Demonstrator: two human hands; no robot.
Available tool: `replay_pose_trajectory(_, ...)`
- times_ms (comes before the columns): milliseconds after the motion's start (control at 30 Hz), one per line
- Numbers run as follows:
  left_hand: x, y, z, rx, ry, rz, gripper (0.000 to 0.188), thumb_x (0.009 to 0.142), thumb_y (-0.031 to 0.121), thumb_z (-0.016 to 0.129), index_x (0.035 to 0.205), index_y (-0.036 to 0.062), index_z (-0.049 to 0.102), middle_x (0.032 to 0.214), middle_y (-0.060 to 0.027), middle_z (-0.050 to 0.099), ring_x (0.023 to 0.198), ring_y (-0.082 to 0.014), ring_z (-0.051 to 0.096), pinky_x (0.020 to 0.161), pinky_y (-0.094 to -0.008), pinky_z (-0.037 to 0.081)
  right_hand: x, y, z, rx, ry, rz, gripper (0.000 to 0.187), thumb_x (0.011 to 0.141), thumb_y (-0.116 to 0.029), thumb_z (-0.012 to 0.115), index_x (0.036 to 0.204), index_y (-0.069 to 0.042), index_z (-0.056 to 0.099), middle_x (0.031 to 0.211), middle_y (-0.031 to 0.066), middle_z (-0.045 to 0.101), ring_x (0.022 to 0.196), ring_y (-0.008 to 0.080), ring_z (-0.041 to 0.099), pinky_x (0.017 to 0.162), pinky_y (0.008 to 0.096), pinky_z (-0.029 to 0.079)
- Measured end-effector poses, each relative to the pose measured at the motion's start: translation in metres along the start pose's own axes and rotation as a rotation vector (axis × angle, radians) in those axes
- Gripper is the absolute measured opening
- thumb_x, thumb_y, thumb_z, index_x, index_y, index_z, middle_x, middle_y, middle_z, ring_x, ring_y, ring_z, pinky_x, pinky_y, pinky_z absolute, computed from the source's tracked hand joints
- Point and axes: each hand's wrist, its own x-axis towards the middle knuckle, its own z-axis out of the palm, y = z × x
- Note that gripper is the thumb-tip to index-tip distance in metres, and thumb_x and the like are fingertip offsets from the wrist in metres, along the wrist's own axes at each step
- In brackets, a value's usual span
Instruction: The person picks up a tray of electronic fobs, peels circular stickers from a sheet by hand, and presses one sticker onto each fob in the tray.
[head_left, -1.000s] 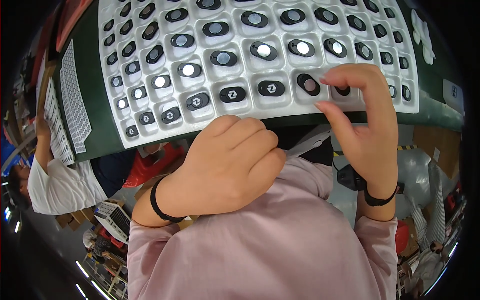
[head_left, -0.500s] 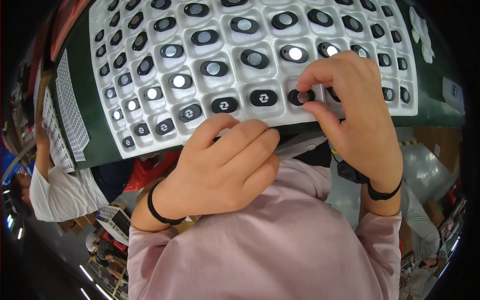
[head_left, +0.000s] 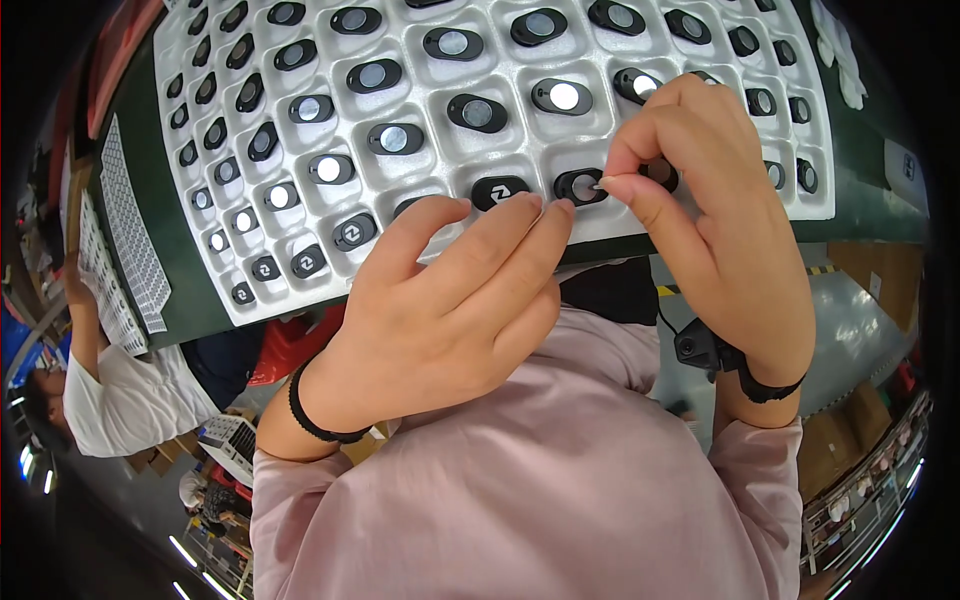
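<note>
A: Look at the right hand (head_left: pixel 725 200). Wide or narrow?
B: Narrow, with thumb and index finger meeting at the tips.
A: Holding something?
B: Cannot tell; too small to make out between the tips.
A: Near what?
B: Right at the end of 1 black oval piece (head_left: pixel 572 188) with a grey disc, lying in a compartment of the white tray (head_left: pixel 820 208), in the row nearest the person.
A: Now describe the left hand (head_left: pixel 445 300).
B: Back up, with fingers loosely bent and palm hidden; cannot tell if holding anything. Close beside a white-marked black piece (head_left: pixel 497 193), 1 compartment further left.
A: And under the tray?
B: Resting on a green table (head_left: pixel 870 215).
</note>
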Motion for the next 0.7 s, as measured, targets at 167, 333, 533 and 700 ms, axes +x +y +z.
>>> replay_pose_trajectory(167,-0.001,0.0,0.002,0.023,-0.016,-0.007,0.008,0.074,0.009,0.063,0.075,0.0065,0.056,0.121,-0.0099,0.069,0.109,-0.0224,0.064,0.083,-0.0369,0.047,0.0,0.004,0.003,0.044,0.014,-0.025,0.012,0.083,0.003,0.064,0.094,-0.002,0.061,0.094,0.0071,0.058,0.088,0.0223,0.05,0.079,0.0308,0.04)
replay_pose_trajectory(333,-0.001,0.0,0.003,0.039,-0.016,-0.003,0.006,0.075,0.011,0.063,0.075,0.0065,0.059,0.117,-0.0102,0.069,0.111,-0.0219,0.064,0.084,-0.0365,0.048,-0.015,0.001,0.011,0.148,0.108,-0.03,0.023,0.083,0.002,0.063,0.106,-0.003,0.063,0.102,0.008,0.064,0.088,0.0228,0.051,0.081,0.0334,0.04)
replay_pose_trajectory(533,-0.004,0.004,0.004,0.06,-0.005,-0.015,0.006,0.077,0.014,0.063,0.076,0.0081,0.062,0.113,-0.0097,0.068,0.112,-0.0207,0.063,0.086,-0.036,0.048,-0.04,0.002,0.018,-0.173,0.088,-0.222,0.036,0.083,-0.004,0.066,0.119,-0.007,0.06,0.115,0.0052,0.07,0.086,0.0213,0.052,0.083,0.0354,0.037)
replay_pose_trajectory(700,-0.005,0.008,0.008,0.084,0.013,-0.031,0.006,0.077,0.014,0.063,0.075,0.0082,0.062,0.113,-0.0105,0.068,0.112,-0.0214,0.063,0.087,-0.0368,0.048,-0.044,0.003,0.024,-0.315,0.138,-0.297,0.04,0.083,-0.012,0.069,0.121,-0.009,0.059,0.12,0.0035,0.072,0.083,0.0195,0.052,0.081,0.0341,0.034)
